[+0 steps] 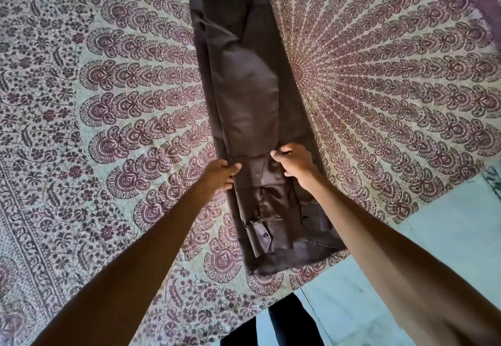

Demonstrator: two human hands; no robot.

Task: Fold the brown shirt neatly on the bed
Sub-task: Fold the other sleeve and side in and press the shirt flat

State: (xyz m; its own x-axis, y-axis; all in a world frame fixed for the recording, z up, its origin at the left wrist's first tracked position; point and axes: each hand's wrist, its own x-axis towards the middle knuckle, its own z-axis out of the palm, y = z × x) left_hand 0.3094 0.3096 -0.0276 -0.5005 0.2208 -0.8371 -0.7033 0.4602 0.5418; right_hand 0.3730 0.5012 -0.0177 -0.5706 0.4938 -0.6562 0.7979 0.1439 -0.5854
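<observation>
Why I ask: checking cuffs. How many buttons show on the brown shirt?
2: left button near the hem of the brown shirt, right button beside the right forearm. Folds may hide others.

We saw the shirt [252, 107] lying as a long narrow strip on the patterned bed [108, 101]. Our left hand [218, 173] and right hand [294, 161] pinched its side edges.

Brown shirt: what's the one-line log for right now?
brown shirt: long strip on bed | left hand: grips left edge | right hand: pinches right side
</observation>
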